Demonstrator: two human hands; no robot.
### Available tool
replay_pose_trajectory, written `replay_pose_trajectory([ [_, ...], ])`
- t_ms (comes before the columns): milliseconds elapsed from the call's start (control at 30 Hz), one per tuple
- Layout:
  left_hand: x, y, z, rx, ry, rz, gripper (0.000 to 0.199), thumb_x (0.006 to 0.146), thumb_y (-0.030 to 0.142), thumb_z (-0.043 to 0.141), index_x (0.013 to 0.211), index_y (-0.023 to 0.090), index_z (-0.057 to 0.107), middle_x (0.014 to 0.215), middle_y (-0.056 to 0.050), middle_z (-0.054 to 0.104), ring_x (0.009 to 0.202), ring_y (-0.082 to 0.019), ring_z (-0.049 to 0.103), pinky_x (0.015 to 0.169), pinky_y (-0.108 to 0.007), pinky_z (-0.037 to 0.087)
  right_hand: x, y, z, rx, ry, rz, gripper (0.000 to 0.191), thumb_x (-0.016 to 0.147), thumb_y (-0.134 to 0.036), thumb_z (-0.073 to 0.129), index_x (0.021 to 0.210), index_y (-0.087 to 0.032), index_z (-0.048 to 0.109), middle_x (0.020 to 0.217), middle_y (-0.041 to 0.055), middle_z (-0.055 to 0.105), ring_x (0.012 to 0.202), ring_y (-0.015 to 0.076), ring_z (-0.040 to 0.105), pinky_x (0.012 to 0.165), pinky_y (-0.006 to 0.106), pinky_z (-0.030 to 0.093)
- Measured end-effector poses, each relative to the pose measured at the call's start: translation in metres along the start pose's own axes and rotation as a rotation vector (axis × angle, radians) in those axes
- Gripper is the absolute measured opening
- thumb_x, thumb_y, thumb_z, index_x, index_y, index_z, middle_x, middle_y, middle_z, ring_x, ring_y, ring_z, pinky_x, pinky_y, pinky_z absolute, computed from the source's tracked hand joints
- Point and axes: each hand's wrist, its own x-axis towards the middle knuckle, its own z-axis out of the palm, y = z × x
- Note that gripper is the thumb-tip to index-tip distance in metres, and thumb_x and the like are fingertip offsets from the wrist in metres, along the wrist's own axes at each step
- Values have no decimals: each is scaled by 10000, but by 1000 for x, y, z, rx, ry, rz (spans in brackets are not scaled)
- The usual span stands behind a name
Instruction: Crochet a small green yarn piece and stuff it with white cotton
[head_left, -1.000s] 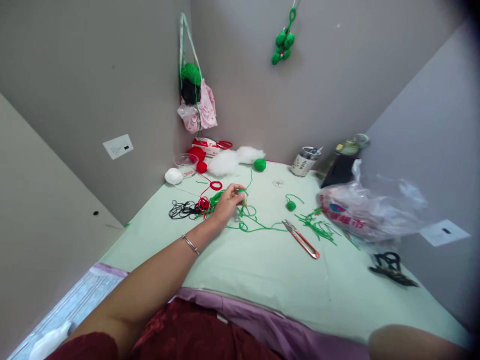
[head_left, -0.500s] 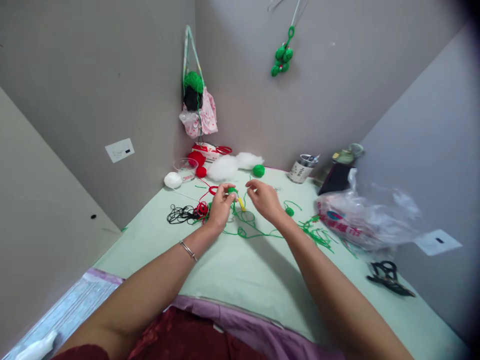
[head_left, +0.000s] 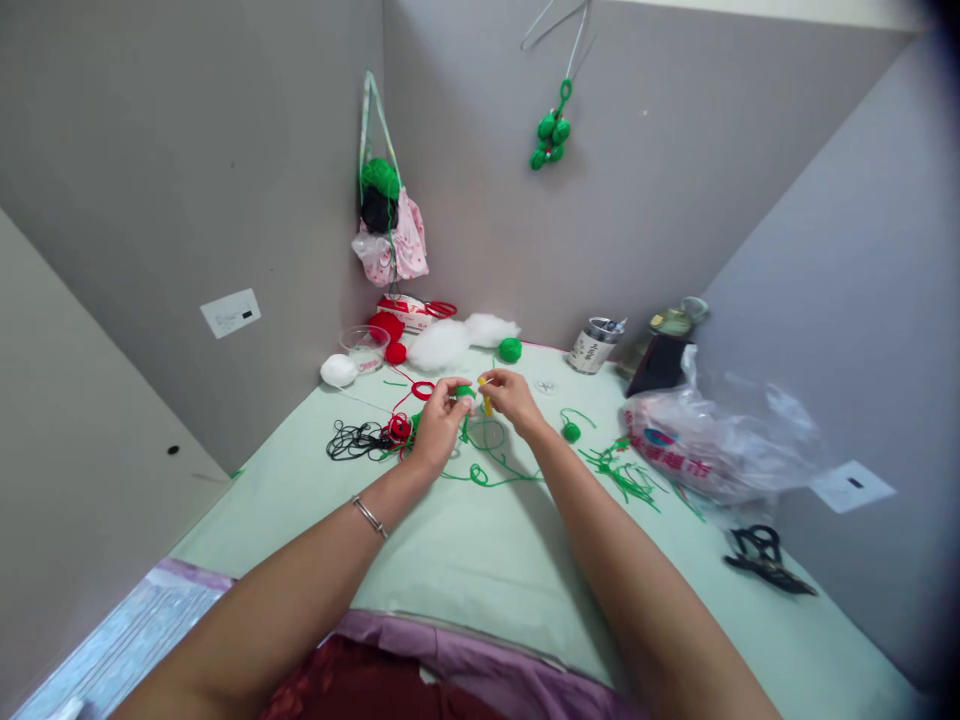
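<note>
Over the middle of the table, my left hand (head_left: 441, 415) pinches a small green crocheted piece (head_left: 465, 392). Close beside it, my right hand (head_left: 512, 395) is closed on a yellow-handled crochet hook (head_left: 487, 404), whose tip is too small to make out. Green yarn (head_left: 480, 476) trails in loops on the table below both hands. Red yarn (head_left: 399, 430) and a tangle of black yarn (head_left: 358, 440) lie left of my left hand. To the right of my right hand lies a small green ball (head_left: 571, 432) with a yarn tail.
White stuffing (head_left: 442, 345), a green yarn ball (head_left: 510, 350) and a clear tub (head_left: 365, 350) stand along the back. At the right are a can (head_left: 594, 346), a plastic bag (head_left: 697, 440), green yarn scraps (head_left: 626, 478) and a black hair claw (head_left: 766, 560). A pink bag (head_left: 405, 240) hangs in the corner.
My right hand has moved to the left, closer to my left hand, and has taken hold of the yellow crochet hook. The view has tilted slightly upward.
</note>
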Motion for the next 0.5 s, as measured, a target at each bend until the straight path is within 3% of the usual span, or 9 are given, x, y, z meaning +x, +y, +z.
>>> replay_pose_trajectory([
  [33, 0, 0, 0, 3, -10, -3, 205, 870, 187, 675, 1071, 219, 646, 934, 4, 673, 781, -137, 645, 808, -277, 503, -5, -4, -8, 23, 36, 6, 365, 1034, -388, 615, 1328, -172, 632, 1332, 100, 668, 1147, 257, 689, 969, 480, 606],
  [100, -1, -2, 0, 12, -31, -15, 204, 893, 183, 678, 1093, 211, 655, 885, 11, 663, 777, -138, 644, 796, -276, 507, -20, -14, -25, 77, 117, -6, 327, 977, -415, 681, 1182, -161, 654, 1149, 86, 711, 916, 198, 705, 778, 364, 616],
  [200, -1, -7, 1, 23, -75, -38, 181, 940, 244, 699, 1106, 180, 670, 913, -6, 678, 792, -156, 652, 786, -318, 543, -53, -31, -45, 162, 188, -73, 251, 933, -442, 650, 992, -208, 582, 991, 37, 705, 699, 114, 596, 588, 251, 474],
  [267, -2, -9, 3, 28, -112, -49, 202, 965, 306, 701, 1099, 157, 677, 960, -25, 689, 807, -168, 656, 778, -353, 565, -77, -41, -53, 194, 154, -86, 229, 906, -426, 650, 960, -220, 564, 934, 26, 705, 636, 102, 546, 540, 244, 408],
  [367, -5, -11, 5, 23, -165, -55, 184, 918, 266, 741, 1064, 165, 693, 905, -9, 680, 778, -154, 635, 791, -328, 542, -104, -46, -51, 196, 59, -45, 252, 933, -453, 597, 1004, -213, 627, 683, -32, 622, 484, 88, 367, 473, 254, 284],
  [500, -10, -11, 9, -4, -233, -66, 224, 850, 238, 757, 1060, 199, 692, 905, -1, 695, 747, -132, 617, 784, -274, 498, -117, -40, -37, 146, -70, 17, 316, 914, -501, 641, 850, -195, 685, 481, -54, 501, 451, 107, 357, 475, 271, 262],
])
